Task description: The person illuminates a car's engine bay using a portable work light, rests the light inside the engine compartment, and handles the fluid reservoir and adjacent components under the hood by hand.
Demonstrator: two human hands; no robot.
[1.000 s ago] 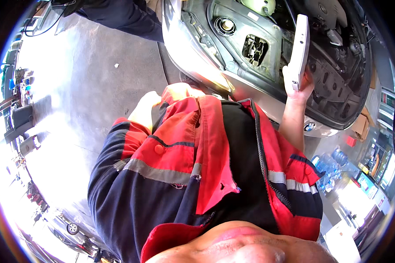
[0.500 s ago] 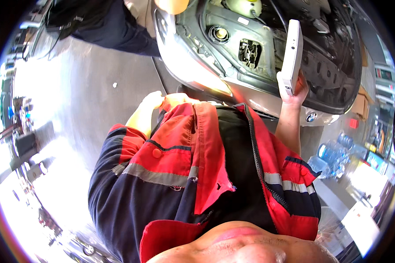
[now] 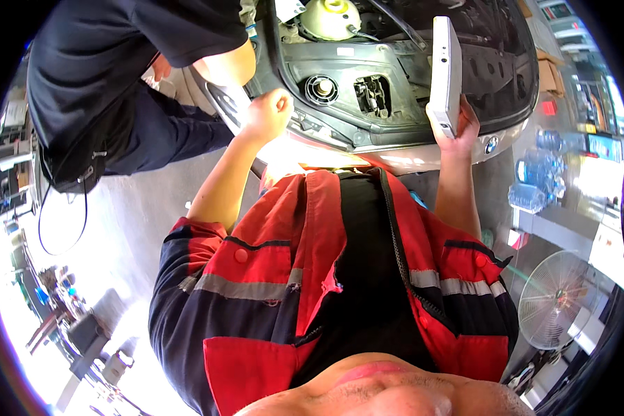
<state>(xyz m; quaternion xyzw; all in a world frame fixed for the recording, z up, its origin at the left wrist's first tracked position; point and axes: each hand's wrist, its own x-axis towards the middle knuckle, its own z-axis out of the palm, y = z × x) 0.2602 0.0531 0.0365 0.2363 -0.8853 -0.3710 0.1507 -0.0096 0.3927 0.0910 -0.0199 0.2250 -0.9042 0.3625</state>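
Observation:
My right hand [image 3: 464, 130] grips the lower end of a flat light-grey device [image 3: 446, 73]. The device stands edge-on, tablet-like in shape, with small dark openings along its narrow side; its faces are turned away from view. Beneath it lies the open engine bay of a car, whose dark plastic cover [image 3: 305, 59] has a round cap [image 3: 322, 89] and a square opening [image 3: 372, 96]. Over the front left corner of the car, near the headlight, my left hand [image 3: 269, 114] is curled into a loose fist. Nothing shows in it.
A person [image 3: 118, 76] in dark clothes stands close on my left, an arm reaching over the car. A whitish fluid tank [image 3: 331, 19] sits at the back of the bay. To the right are water bottles [image 3: 539, 173], a standing fan [image 3: 559, 298] and cardboard boxes [image 3: 551, 76].
My left hand has risen from beside my jacket to the car's front corner. The person on the left now shows more, leaning in. The device stays in my right hand.

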